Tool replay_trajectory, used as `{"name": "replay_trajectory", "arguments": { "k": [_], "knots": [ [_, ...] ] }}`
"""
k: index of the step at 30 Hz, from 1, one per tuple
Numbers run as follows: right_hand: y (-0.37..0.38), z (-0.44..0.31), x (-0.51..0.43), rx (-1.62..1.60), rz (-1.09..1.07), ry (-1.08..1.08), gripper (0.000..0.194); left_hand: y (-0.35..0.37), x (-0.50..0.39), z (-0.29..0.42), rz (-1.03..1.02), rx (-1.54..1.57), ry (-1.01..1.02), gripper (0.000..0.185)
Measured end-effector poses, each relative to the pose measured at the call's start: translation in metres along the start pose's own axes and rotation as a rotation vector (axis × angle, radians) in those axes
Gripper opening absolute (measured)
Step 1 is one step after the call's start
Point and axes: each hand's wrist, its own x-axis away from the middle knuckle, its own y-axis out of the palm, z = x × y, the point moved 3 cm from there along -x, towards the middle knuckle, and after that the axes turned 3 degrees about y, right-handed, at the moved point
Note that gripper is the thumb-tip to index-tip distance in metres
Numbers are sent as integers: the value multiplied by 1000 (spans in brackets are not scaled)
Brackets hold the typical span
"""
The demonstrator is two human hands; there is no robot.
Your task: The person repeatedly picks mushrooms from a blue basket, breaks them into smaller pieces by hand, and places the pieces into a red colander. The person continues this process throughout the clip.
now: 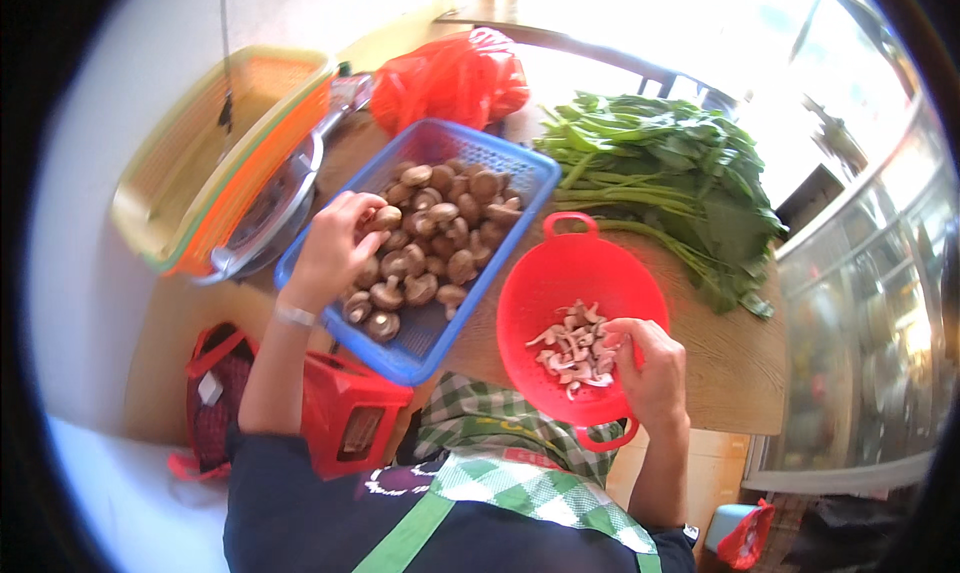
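Observation:
My left hand (337, 247) reaches over the left side of a blue plastic basket (480, 301), fingers and thumb around a brown mushroom (386, 217). Many more whole mushrooms (420, 288), stems attached, are heaped in that basket. To its right is a red plastic colander (525, 288) with two loop handles, holding a small pile of pale mushroom stems (574, 348). Over the colander's right rim is my right hand (652, 367), its fingertips close together beside the stems. Whether anything is between those fingertips cannot be made out.
Leafy green vegetables (675, 175) lie on the wooden table (727, 370) at the back right. A red plastic bag (450, 82) stands behind the basket. Nested plastic baskets (225, 175) lean at the left, by a metal bowl (277, 235). Below hangs a red bag (352, 415).

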Motion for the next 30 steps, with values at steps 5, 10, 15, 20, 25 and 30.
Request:
{"name": "replay_trajectory", "arguments": {
  "k": [5, 10, 15, 20, 25, 30],
  "knots": [
    [11, -19, 4, -740, -221, 284, 20, 34, 29, 122, 160, 118, 481, 37],
    [10, -25, 12, -924, -245, 303, 25, 82, 38, 170, 81, 298, 706, 35],
    [1, -19, 22, -929, -120, 251, 28, 105, 28, 155, -185, 984, 187, 41],
    [7, -17, 19, -703, -21, 154, 33, 120, 27, 158, -163, 983, 165, 31],
    [0, -25, 17, -396, 97, 32, 34, 112, 30, 164, -130, 962, 155, 27],
    [3, -23, 18, -492, 29, 75, 30, 110, 36, 166, -150, 936, 151, 22]
  ]
}}
